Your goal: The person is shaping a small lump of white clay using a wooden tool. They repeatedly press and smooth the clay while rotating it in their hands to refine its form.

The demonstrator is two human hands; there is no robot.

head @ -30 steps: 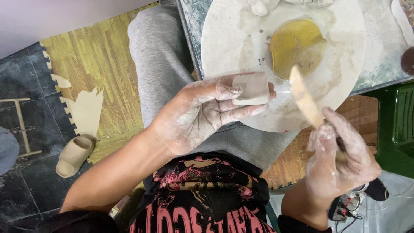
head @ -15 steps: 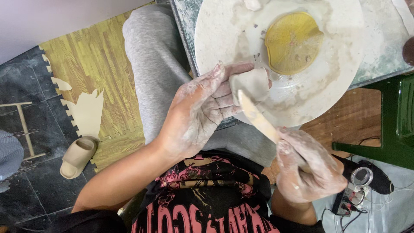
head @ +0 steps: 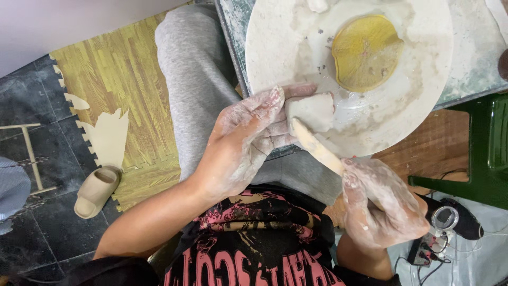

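**Left hand cradles the clay, tool tip meeting it**

Left hand point(head: 241, 145) curls closed around the clay piece point(head: 312, 111). Right hand point(head: 383, 204) sits below and right of it, gripping the wooden modelling tool point(head: 316, 147), whose length slants up-left, its tip touching the clay's lower edge.

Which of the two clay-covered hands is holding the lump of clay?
The left hand holds the pale clay lump by the wheel's rim; the right hand, lower down, holds a flat wooden tool against it.
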